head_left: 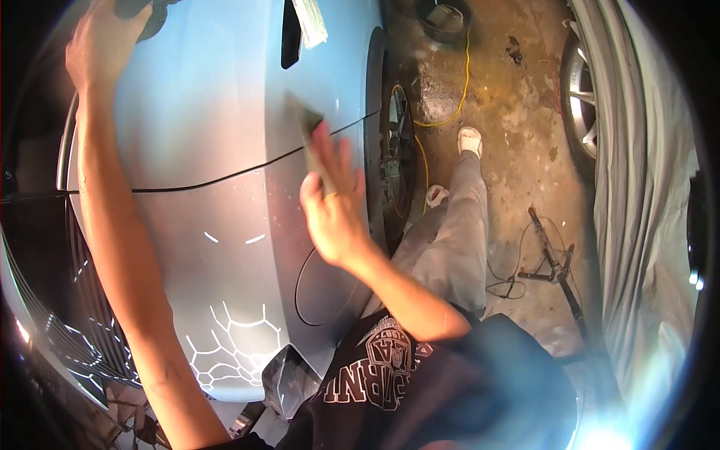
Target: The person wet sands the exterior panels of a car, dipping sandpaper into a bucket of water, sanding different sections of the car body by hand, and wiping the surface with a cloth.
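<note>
A pale blue-grey car body (217,105) fills the left and middle, crossed by a dark panel seam. Above its edge crease is my right hand (336,214), smeared by motion, with a thin flat blade-like tool (309,124) held between thumb and fingers. Whether the tool touches the paint I cannot tell. My left arm stretches up the left side. At the top left edge, my left hand (109,45) has its fingers curled around a dark rounded object (154,19), partly cut off by the frame. A whitish strip (310,24) hangs beside a black opening (291,41).
The car's wheel (397,142) is right of my right hand. A yellow cord (466,75) runs over the stained floor, near a black tub (444,21). A black stand (555,266) with cables lies to the right. Beyond is a draped car cover (630,210) beside another wheel (581,97).
</note>
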Demonstrator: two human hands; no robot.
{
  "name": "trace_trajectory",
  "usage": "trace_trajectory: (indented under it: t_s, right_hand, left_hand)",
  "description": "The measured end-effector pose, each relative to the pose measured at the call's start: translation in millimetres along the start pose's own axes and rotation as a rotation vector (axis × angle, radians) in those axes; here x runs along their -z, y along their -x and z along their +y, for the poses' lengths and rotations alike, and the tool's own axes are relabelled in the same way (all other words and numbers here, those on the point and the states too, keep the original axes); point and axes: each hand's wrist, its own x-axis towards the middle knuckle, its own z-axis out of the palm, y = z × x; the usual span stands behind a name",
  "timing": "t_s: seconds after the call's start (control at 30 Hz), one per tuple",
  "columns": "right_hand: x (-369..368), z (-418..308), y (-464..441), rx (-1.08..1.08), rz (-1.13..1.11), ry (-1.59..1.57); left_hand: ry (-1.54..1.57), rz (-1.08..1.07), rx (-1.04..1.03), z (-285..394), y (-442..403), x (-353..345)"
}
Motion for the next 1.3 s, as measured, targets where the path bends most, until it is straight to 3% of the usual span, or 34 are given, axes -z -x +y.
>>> trace_trajectory:
  t_s: [0.07,0.1,0.17,0.2,0.23,0.27,0.33,0.4,0.47,0.53,0.57,0.6,0.63,0.67,0.77,0.8,0.87,0.93,1.0,1.1,1.13,1.2,1.27,1.3]
  right_hand:
    - [2,33,-36,-0.249,0.101,-0.156]
    - [-1,34,-40,-0.257,0.123,-0.128]
    - [-8,-5,-8,-0.088,0.106,-0.182]
    - [-4,-22,10,0.006,0.043,-0.157]
    - [-4,-16,12,0.014,0.020,-0.166]
    - [-5,2,-1,-0.055,0.071,-0.141]
    - [15,32,-38,-0.305,-0.047,-0.111]
    - [-8,20,-29,-0.185,0.105,-0.077]
    - [-3,-19,7,0.098,0.108,-0.064]
    - [-4,15,-4,0.096,0.208,0.062]
    - [-7,57,-19,0.055,0.277,0.152]
    - [25,69,-43,-0.306,0.134,0.040]
    - [31,100,-50,-0.391,0.331,0.174]
    - [45,126,-49,-0.379,0.428,0.101]
    - [46,117,-36,-0.057,0.502,-0.114]
    - [35,91,-38,0.142,0.578,-0.116]
    - [18,55,-25,0.188,0.293,-0.091]
    - [4,21,-11,0.497,0.166,0.064]
    - [8,35,-15,0.444,0.180,0.106]
    - [15,74,-24,0.158,0.191,0.170]
    - [0,34,-12,0.309,0.241,-0.014]
    - [-9,-6,4,0.507,0.117,0.063]
    - [-2,16,-6,0.485,0.115,0.138]
    - [3,47,-17,0.327,0.156,0.151]
  left_hand:
    - [0.034,-0.080,0.044,0,-1,-1]
    - [0.032,-0.078,0.049,0,-1,3]
    - [0.054,-0.194,0.169,5,-5,7]
    - [-0.066,0.005,-0.021,8,-1,3]
    - [-0.035,-0.049,0.018,8,1,4]
    - [0.000,-0.097,0.048,7,-1,5]
    - [-0.050,-0.078,0.031,1,-2,0]
    - [-0.043,-0.059,0.007,-4,0,-3]
    - [-0.071,-0.236,0.122,12,-8,8]
    - [-0.071,-0.224,0.092,12,-7,7]
    - [-0.067,-0.194,0.074,10,-7,7]
    - [-0.072,-0.186,0.085,4,-4,5]
    - [-0.065,-0.081,0.009,-2,0,-1]
    - [-0.059,0.028,-0.066,-6,1,-5]
    - [-0.040,-0.025,0.051,1,5,2]
    - [-0.019,-0.038,0.059,7,2,9]
    - [0.006,-0.047,0.062,17,2,17]
    - [0.027,-0.058,0.066,25,3,22]
    - [0.048,-0.073,0.077,30,2,25]
    - [0.069,-0.101,0.111,31,0,31]
    - [0.071,-0.106,0.127,29,2,33]
    - [0.072,-0.127,0.135,25,7,28]
    - [-0.021,-0.064,0.018,15,6,20]
    - [-0.023,-0.053,0.022,17,3,22]
